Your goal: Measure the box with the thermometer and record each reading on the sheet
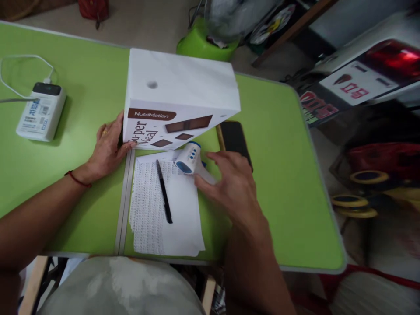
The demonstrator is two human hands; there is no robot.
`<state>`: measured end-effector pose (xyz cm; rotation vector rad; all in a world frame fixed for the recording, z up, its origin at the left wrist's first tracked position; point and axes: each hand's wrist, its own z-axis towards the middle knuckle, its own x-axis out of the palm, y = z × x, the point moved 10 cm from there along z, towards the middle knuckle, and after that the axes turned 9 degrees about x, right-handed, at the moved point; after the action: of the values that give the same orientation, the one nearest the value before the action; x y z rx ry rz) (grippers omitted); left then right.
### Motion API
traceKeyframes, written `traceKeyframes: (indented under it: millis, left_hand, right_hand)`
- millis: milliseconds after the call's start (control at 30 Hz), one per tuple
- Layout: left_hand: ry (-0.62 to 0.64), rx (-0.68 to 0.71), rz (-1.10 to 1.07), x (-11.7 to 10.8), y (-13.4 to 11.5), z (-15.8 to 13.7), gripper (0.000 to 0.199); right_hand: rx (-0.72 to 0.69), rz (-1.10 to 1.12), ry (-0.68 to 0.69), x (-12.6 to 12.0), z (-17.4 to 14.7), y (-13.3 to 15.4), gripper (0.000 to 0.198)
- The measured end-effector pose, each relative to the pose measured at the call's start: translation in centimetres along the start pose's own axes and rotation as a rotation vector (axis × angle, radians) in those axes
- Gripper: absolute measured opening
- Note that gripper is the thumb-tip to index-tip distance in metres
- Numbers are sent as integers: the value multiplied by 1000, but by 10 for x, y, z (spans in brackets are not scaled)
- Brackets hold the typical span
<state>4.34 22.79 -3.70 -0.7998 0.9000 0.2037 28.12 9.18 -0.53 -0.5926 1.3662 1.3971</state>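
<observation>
A white cardboard box with brown NutriMotion print stands on the green table. My left hand grips its near left corner, thumb on the printed face and fingers along the side. In front of the box lies a white and blue infrared thermometer, on top of written paper sheets. Just right of the thermometer is my right hand, thumb and forefinger spread apart with nothing held between them; it is slightly blurred. A black pen rests across the sheets. Behind my right hand, a dark phone is partly covered.
At the left of the green table sits a white power bank with cables plugged in. A green bin stands on the floor beyond the far edge. Stools with yellow-rimmed parts and a white vehicle-like object are at the right.
</observation>
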Motion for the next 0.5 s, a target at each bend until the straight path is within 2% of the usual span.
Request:
traceKeyframes:
  millis: [67,100,167,233,333,500]
  left_hand:
    - [9,-23,18,0,1,0,83]
    - [8,-25,19,0,1,0,83]
    - [5,-23,16,-1,0,1,81]
    - [21,-20,25,0,-1,1,82]
    - [67,-28,73,3,-3,-2,96]
    - [109,-12,156,9,-8,-9,126]
  right_hand:
    - [-53,103,-110,-13,-10,21,23]
    - [-68,170,-95,-11,-14,32,14]
    - [-103,230,64,11,-23,53,11]
    - [-135,194,176,33,-30,68,15]
    - [-148,268,235,45,-29,73,22]
    - [-92,717,274,34,-19,61,31]
